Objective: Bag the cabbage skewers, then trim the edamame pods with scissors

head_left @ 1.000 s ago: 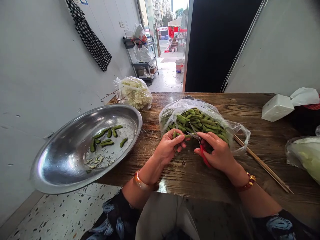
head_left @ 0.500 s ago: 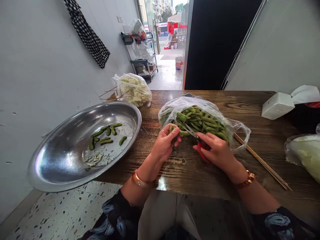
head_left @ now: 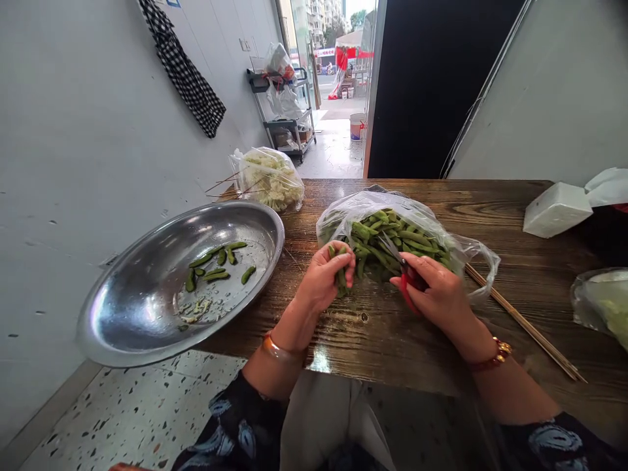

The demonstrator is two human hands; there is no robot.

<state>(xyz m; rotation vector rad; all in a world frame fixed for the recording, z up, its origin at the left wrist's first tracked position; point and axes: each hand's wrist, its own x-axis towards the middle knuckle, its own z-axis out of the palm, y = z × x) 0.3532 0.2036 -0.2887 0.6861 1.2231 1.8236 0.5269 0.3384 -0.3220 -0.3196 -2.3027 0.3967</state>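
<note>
Several green soybean pods (head_left: 342, 278) are bunched in my left hand (head_left: 324, 275), its fingers curled round them at the near edge of the bag. My right hand (head_left: 436, 288) grips red-handled scissors (head_left: 407, 291) by the loops, and their blades point up and left over the pile. Both hands are above the table, in front of a clear plastic bag (head_left: 338, 212) that lies open, full of soybean pods (head_left: 412, 235). To the left, a large steel basin (head_left: 132, 301) holds several pods (head_left: 216, 276) and small trimmings (head_left: 196, 309) in a little water.
Thin wooden skewers (head_left: 530, 327) lie right of the bag. A bag of cauliflower (head_left: 269, 183) stands behind the basin. At the right are a white tissue pack (head_left: 557, 209) and another bag of pale vegetables (head_left: 606, 301). The wooden table (head_left: 338, 353) ends close to my lap.
My right hand has drawn the scissors away to the right from the left hand's pods. The pod that stuck out toward the blades no longer shows there. The view has shifted slightly.
</note>
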